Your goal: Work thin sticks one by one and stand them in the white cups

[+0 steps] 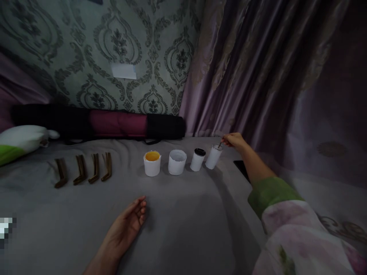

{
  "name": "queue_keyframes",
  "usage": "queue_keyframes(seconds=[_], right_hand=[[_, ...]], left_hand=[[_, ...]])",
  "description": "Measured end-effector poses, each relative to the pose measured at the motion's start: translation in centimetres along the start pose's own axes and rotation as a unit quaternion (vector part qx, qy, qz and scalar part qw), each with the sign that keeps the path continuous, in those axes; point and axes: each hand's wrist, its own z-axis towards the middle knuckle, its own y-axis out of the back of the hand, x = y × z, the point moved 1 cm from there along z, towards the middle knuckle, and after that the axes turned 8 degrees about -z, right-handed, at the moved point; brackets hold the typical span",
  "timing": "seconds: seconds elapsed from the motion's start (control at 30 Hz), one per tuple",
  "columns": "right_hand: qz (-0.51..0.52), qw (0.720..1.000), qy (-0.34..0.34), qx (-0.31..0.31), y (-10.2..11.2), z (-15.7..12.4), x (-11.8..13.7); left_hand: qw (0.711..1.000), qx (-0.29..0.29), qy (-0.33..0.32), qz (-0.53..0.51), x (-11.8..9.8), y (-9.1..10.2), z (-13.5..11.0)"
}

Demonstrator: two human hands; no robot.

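Note:
My right hand [233, 140] pinches a thin dark stick [220, 145], whose lower end reaches into the mouth of a tall white container [213, 156]; its tip is hidden inside. To the left of that container stand a white container with a dark top [197, 159], a wider white tub [177, 163] with pale contents, and a white tub with yellow contents [152, 165]. My left hand [129, 225] rests palm up on the grey cloth in front of the tubs, fingers loosely curled and apart, with nothing in it.
Several brown L-shaped pieces [93, 168] lie in a row on the grey cloth [183, 214] at left. Behind are a long black and maroon bag [117, 124] and a white and green plush item [23, 139]. A dark flat object [242, 169] lies beneath my right forearm; curtains hang behind.

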Motion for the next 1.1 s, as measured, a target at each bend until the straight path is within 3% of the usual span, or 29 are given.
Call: queue_keyframes(seconds=[1.1], right_hand=[[-0.036,0.998,-0.033,0.042,-0.85,-0.46,-0.61]], left_hand=[[1.000,-0.001,0.003,-0.009,0.03,0.32,0.16]])
